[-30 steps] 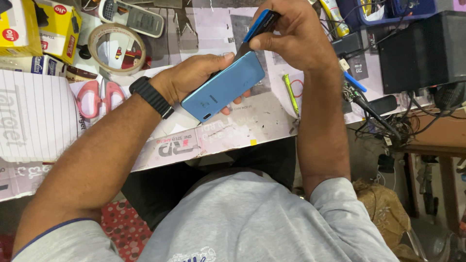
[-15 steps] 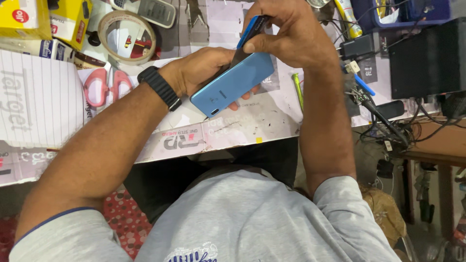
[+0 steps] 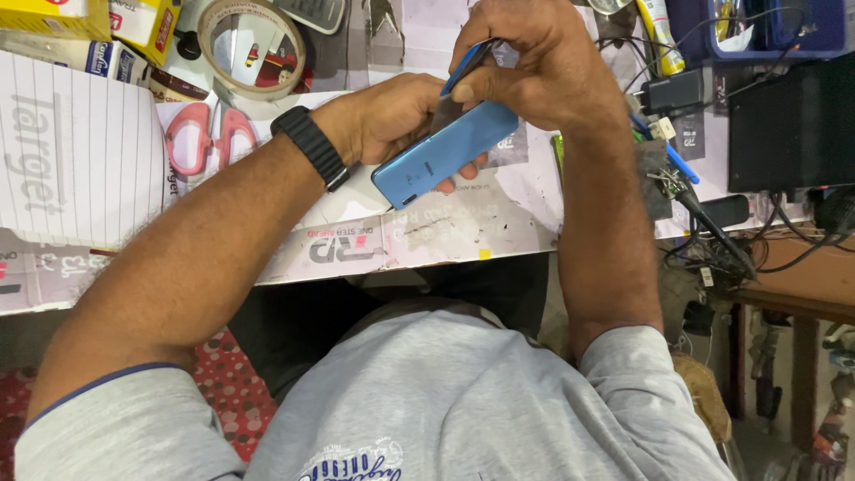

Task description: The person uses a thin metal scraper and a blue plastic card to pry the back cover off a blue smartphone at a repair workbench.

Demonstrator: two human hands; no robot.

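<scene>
A light blue phone [image 3: 443, 154] is held back side up over the workbench, tilted, in my left hand [image 3: 383, 120], which grips it from below and wears a black wristband [image 3: 311, 147]. My right hand [image 3: 534, 62] closes around a thin blue-handled tool [image 3: 465, 67] whose tip sits at the phone's upper edge. The tool's tip is hidden between my fingers and the phone.
On the paper-covered bench [image 3: 427, 236] lie pink-handled scissors [image 3: 200, 138], a roll of tape [image 3: 252, 44], yellow boxes [image 3: 89, 18] and lined paper [image 3: 71, 151] at left. A black box [image 3: 788, 125], charger, cables and a blue tray [image 3: 757, 31] crowd the right.
The view has shifted slightly, so bench items sit lower in the frame. Both hands keep the same grip on the phone and tool, with the tool still at the phone's top edge.
</scene>
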